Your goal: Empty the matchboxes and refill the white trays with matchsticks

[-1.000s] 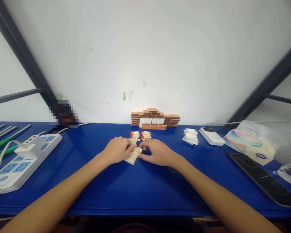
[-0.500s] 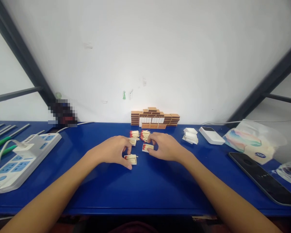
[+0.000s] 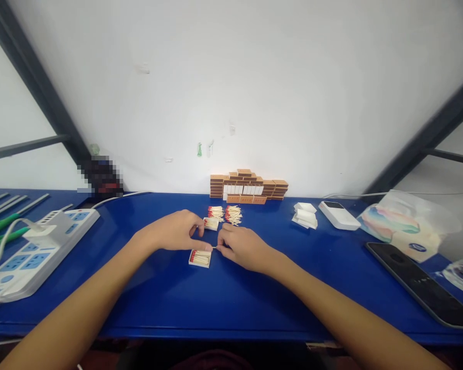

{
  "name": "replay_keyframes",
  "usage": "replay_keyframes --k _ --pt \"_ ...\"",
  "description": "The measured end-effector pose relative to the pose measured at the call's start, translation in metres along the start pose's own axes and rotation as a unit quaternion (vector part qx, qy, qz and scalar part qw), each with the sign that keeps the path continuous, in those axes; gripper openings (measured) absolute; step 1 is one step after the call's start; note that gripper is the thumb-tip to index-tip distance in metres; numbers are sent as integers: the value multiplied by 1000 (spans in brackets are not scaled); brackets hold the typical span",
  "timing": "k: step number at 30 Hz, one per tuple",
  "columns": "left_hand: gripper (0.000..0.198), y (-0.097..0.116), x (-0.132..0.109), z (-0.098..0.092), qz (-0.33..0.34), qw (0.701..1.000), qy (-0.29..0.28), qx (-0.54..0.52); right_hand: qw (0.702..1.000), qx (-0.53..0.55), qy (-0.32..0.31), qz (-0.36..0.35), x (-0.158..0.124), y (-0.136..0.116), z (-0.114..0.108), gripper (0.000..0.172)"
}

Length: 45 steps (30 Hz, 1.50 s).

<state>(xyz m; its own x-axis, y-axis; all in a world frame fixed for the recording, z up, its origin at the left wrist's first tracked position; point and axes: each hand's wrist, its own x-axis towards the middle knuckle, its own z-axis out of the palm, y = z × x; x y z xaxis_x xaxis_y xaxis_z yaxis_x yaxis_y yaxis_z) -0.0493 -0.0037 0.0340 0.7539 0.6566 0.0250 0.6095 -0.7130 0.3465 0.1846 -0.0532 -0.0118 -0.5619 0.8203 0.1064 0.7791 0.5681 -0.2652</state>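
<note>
My left hand (image 3: 173, 234) and my right hand (image 3: 242, 247) meet fingertip to fingertip at the middle of the blue table (image 3: 231, 303). Both are closed in a pinch, with a thin pale match (image 3: 214, 248) between them. Just below the fingertips lies an open matchbox tray (image 3: 199, 258) filled with red-tipped matches. A second filled tray (image 3: 211, 223) lies behind my left hand. Two loose heaps of matches (image 3: 226, 213) lie further back, and a wall of stacked brown matchboxes (image 3: 249, 186) stands against the white wall.
Empty white trays (image 3: 304, 216) and a white device (image 3: 338, 215) lie to the right. Further right are a tissue pack (image 3: 405, 226) and a dark phone (image 3: 420, 288). At the left sit a white power strip (image 3: 31, 252) with cable and green-handled tools (image 3: 0, 228).
My right hand left the tray it held near the heaps and came down left to meet my left hand. The filled tray now lies free below my fingertips.
</note>
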Motion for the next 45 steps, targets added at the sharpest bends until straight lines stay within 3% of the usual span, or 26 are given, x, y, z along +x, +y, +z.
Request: replay_keyframes --k 7,12,18,23,31,35,38,41,45 --pt "29 -1 16 20 4 989 129 78 992 -43 92 77 -2 50 -30 13" --pt "17 -8 26 41 56 984 147 79 992 -72 69 73 1 78 -24 13" --pt "17 -1 28 50 58 987 141 59 996 -68 12 63 2 72 -16 13" --pt "15 11 28 53 61 990 114 51 990 -104 38 87 7 67 -12 12" --pt "19 13 29 54 65 987 141 48 984 -128 84 94 11 70 -6 13" --pt "45 21 29 56 42 987 148 50 986 -86 113 90 11 73 -7 11" --pt "58 26 33 58 30 988 131 75 992 4 106 67 8 73 -14 20" --pt "44 26 40 59 34 988 116 94 989 139 35 38 3 72 -21 30" --pt "30 21 47 58 38 988 119 93 970 232 -11 76 0 75 -24 27"
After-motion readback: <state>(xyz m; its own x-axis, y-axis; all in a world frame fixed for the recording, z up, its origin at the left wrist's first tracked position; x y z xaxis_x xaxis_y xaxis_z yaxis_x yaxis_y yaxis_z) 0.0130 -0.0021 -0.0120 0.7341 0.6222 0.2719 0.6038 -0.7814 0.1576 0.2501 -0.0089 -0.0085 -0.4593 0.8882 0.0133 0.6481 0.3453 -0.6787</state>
